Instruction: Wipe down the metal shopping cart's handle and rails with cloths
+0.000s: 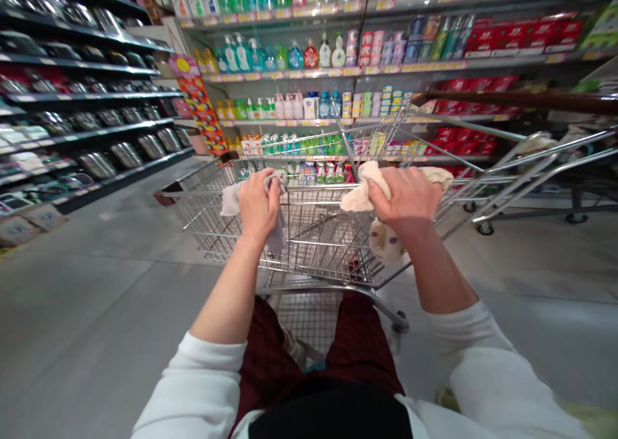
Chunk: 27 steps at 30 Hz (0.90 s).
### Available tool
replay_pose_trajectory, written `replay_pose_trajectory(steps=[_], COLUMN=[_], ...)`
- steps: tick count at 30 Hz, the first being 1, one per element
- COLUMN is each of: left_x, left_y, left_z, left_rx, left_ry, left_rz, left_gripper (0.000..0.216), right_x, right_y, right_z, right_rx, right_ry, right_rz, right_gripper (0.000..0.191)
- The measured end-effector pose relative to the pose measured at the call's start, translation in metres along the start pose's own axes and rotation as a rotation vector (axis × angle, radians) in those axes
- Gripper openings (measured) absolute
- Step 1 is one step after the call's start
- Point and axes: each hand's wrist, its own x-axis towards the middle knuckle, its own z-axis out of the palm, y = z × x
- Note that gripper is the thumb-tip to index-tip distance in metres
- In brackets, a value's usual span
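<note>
A metal wire shopping cart (309, 201) stands right in front of me. My left hand (257, 204) is closed round a light grey cloth (232, 199) at the cart's near top rail, and part of the cloth hangs down beside the fingers. Further right along the rail, my right hand (408, 197) is closed on a cream cloth (357, 197). Its dark-spotted lower end (385, 241) hangs below the hand against the wire side. How each cloth passes under the palms is hidden.
Shelves (290, 74) with several rows of pump bottles, jars and red boxes face me beyond the cart. Metal pots (126, 154) line the shelving on the left. Another cart (545, 152) adjoins on the right, its caster (485, 228) on the grey floor (96, 310).
</note>
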Motion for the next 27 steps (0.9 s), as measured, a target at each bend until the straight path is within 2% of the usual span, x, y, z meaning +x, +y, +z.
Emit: replay_pose_trajectory(steps=[3, 6, 11, 17, 23, 27], left_x=[-0.001, -0.005, -0.012, -0.019, -0.018, -0.014], left_y=[-0.030, -0.037, -0.013, 0.016, 0.028, 0.031], left_z=[-0.010, -0.013, -0.007, -0.002, 0.000, 0.002], left_rx=[0.037, 0.050, 0.030, -0.020, -0.002, -0.041], left_ry=[0.016, 0.031, 0.056, 0.017, -0.045, -0.092], left_rz=[-0.037, -0.039, -0.032, 0.003, 0.077, 0.104], left_gripper=[0.051, 0.055, 0.059, 0.058, 0.054, 0.043], right_x=[-0.003, -0.007, -0.012, -0.019, -0.025, -0.029], right_y=[0.009, 0.017, 0.038, 0.064, 0.085, 0.096], right_z=[-0.006, -0.012, -0.018, -0.022, -0.027, -0.028], right_rx=[0.002, 0.003, 0.013, -0.009, -0.034, -0.051], right_ry=[-0.031, -0.072, -0.087, -0.051, -0.048, -0.031], right_rz=[0.015, 0.053, 0.092, 0.117, 0.100, 0.102], right_gripper=[0.039, 0.038, 0.040, 0.043, 0.043, 0.041])
